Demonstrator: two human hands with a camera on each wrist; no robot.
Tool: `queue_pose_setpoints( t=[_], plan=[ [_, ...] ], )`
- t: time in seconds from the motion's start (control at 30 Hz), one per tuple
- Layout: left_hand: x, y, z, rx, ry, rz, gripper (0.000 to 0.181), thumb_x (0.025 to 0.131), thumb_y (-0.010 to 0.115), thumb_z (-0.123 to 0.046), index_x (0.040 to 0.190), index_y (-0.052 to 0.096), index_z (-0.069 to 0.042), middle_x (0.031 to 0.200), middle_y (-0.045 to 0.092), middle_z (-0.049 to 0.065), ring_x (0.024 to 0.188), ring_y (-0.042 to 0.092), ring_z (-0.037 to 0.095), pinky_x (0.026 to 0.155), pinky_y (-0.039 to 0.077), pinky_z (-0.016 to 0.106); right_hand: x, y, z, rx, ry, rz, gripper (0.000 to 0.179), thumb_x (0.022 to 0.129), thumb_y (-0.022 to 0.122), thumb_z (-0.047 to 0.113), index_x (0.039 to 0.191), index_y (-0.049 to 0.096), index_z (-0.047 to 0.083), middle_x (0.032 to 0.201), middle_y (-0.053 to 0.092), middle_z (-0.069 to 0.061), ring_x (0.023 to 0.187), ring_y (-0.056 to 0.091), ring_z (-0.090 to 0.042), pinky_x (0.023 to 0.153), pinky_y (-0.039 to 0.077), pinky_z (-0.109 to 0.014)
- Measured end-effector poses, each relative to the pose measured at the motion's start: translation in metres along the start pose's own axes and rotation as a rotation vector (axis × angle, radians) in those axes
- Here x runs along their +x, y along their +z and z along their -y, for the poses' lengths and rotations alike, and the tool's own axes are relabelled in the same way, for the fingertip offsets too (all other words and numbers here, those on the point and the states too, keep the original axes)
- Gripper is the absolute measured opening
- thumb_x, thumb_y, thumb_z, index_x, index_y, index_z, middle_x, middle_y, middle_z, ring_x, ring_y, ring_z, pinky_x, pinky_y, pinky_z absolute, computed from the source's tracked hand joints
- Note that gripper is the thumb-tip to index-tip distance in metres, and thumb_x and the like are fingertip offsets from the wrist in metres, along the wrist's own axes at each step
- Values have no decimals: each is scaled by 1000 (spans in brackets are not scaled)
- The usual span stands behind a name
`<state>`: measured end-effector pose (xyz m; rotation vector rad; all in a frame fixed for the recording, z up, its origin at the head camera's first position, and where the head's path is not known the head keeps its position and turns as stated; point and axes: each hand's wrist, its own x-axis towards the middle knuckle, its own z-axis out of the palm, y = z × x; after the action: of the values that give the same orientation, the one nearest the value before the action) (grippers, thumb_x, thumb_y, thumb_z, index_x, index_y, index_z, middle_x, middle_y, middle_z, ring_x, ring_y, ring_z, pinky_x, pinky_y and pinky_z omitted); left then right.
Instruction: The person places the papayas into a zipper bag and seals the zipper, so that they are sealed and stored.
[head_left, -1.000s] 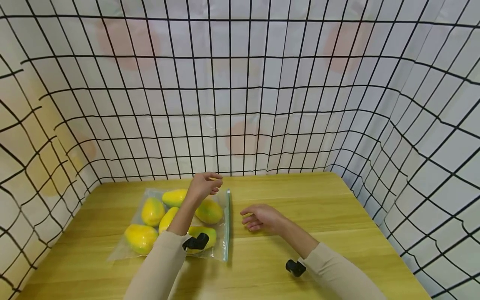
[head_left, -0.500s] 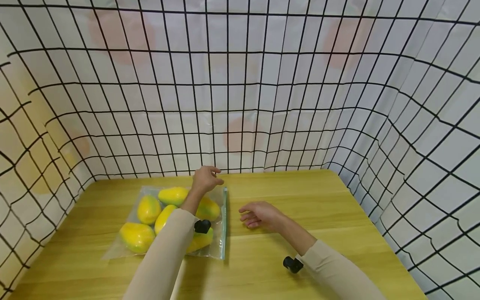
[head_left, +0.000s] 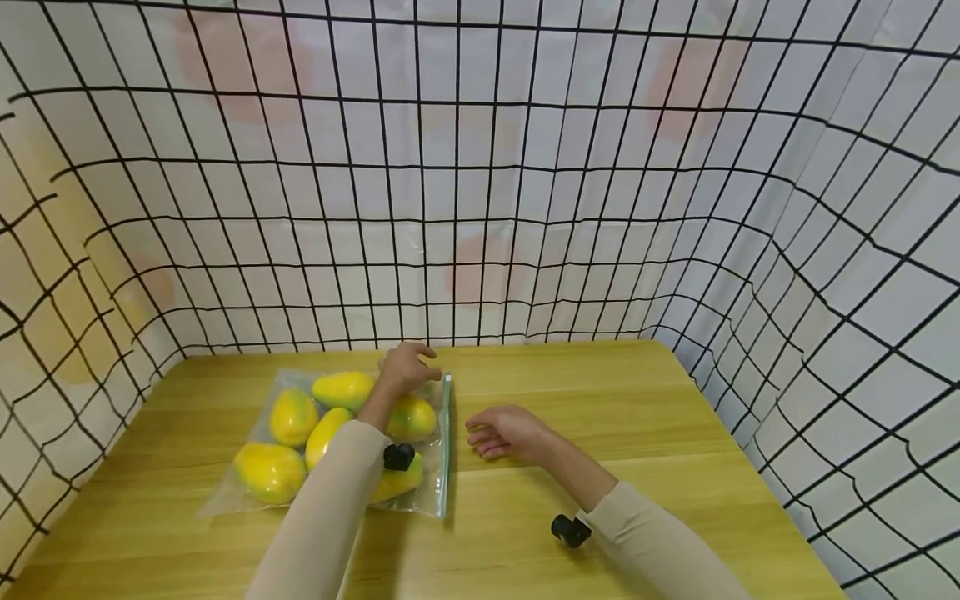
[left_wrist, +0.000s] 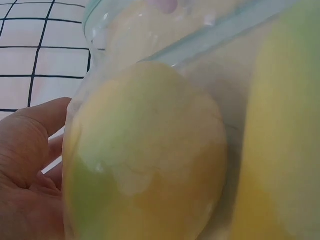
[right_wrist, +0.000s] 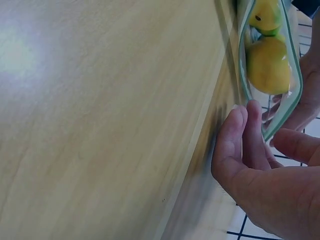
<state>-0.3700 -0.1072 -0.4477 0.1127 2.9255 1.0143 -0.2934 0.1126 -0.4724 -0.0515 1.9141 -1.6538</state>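
Note:
A clear zip bag lies on the table, holding several yellow-green mangoes. Its green zip strip runs along the right side, and the right wrist view shows the bag's mouth gaping. My left hand reaches across the bag to its far right corner, thumb and fingers parted. In the left wrist view that hand is beside the bulging plastic, its fingertips partly hidden behind it. My right hand hovers just right of the mouth with loosely bent fingers, grasping nothing.
The wooden table extends right of the bag. Black grid mesh over white sheeting encloses the back and both sides. A small black camera sits at the right wrist, another at the left.
My left forearm has shifted forward over the bag; the hand rose slightly, then dipped back toward the far corner. The right hand has drifted slightly left. The whole head view has shifted a little.

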Motion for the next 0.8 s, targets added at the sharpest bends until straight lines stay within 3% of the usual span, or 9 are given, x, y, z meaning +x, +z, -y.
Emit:
queue_pose_setpoints(
  t=[0.13,0.27,0.47,0.57,0.67,0.8],
  plan=[
    [0,1,-1,2,4,7,38,87,74,-24,121,73,-7,138,65,12,127,56,41,105,33,57,1,0,0,27,-1,-6,43,104,49,19,135,56,-10,104,70,-15,79,65,-15,75,59,-26],
    [1,0,-1,-29,-11,-1,35,85,76,-20,118,75,-8,118,75,10,121,60,37,107,32,58,6,1,1,58,-10,-29,41,103,51,17,133,57,-11,107,70,-18,80,64,-16,75,58,-25],
    [4,0,0,-92,-9,6,33,86,78,-14,117,75,-7,104,78,9,121,63,34,119,25,63,17,3,9,-14,-78,-226,35,102,55,13,128,62,-8,107,70,-19,79,64,-17,72,58,-26],
    [3,1,0,-142,-23,5,33,85,78,-10,118,75,-5,106,78,12,112,68,32,114,42,51,23,6,15,-80,-102,-330,33,102,57,15,128,64,-4,107,71,-19,81,65,-19,72,59,-28],
    [1,1,1,-194,-38,5,34,84,79,-7,118,75,-3,106,77,14,102,71,31,94,57,39,30,11,18,-116,-114,-399,32,100,62,18,125,67,-2,107,72,-19,82,67,-21,71,58,-28],
    [0,-1,3,-213,-39,-3,34,83,80,-6,117,76,-3,104,78,14,99,71,30,87,60,37,42,15,20,-154,-132,-448,33,98,65,22,122,69,-1,105,74,-17,84,68,-21,71,57,-27]
  ],
)
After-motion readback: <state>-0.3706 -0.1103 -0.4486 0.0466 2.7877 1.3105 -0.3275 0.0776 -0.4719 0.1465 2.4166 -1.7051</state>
